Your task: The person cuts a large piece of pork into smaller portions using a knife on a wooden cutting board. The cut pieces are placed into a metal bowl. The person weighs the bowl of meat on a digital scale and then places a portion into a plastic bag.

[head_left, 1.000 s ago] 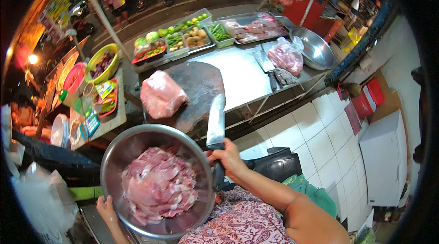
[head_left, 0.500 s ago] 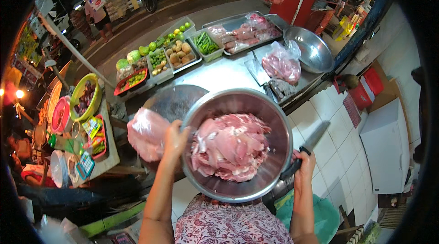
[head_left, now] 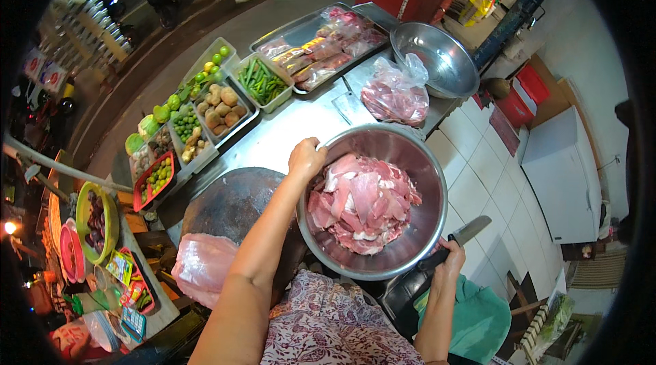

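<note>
Our left forearm [head_left: 265, 245] partly hid the block [head_left: 222, 202] while we held meat [head_left: 365, 201] in a bowl [head_left: 432, 167], left grip [head_left: 307, 158] clamped on its rim, right grip [head_left: 451, 260] wrapped around a knife [head_left: 471, 230].

Bowl [head_left: 432, 173]: at the bench's [head_left: 263, 138] near edge, meat [head_left: 362, 201] in it, left hand [head_left: 307, 158] at its left rim.
Knife [head_left: 471, 230]: in the right hand [head_left: 448, 260], right of the bowl.
Chopping block [head_left: 222, 201]: at the bench's left end, meat slab [head_left: 205, 266] on its near side.
Vegetable tubs [head_left: 279, 101]: in a row along the far edge.
Tray [head_left: 306, 31]: right of the tubs, meat packs [head_left: 314, 57] in it.
Basin [head_left: 437, 57]: at the right end.
Meat bag [head_left: 396, 96]: left of the basin.
</note>
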A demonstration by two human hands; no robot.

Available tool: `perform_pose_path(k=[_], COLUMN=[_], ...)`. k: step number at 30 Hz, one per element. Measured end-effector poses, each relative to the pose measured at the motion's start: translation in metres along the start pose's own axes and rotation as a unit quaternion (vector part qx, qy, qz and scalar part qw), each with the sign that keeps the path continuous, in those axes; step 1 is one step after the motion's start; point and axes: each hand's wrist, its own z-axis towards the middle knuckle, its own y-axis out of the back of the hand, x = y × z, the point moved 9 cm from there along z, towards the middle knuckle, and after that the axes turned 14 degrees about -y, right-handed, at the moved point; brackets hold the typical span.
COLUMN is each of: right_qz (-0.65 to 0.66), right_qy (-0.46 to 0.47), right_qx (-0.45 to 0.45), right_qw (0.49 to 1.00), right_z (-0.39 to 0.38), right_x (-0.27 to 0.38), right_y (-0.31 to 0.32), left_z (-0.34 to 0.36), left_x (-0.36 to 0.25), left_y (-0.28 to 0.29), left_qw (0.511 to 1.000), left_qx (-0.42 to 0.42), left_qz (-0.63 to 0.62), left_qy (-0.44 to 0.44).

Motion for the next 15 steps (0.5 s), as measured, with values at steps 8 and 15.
perform_pose_path(k=[8, 15], right_qz=[-0.036, -0.075], right_qy=[0.041, 0.038], right_qx=[-0.021, 0.021], right_qw=[0.998, 0.996], right_z=[0.049, 0.091], right_x=[-0.014, -0.03], right_y=[-0.067, -0.134], left_z=[0.065, 0.088], left_x=[0.053, 0.117], left_y=[-0.01, -0.012], left_qw=[0.999, 0.995], left_qx=[0.007, -0.027], left_qz=[0.026, 0.061], left_qy=[0.028, 0.078])
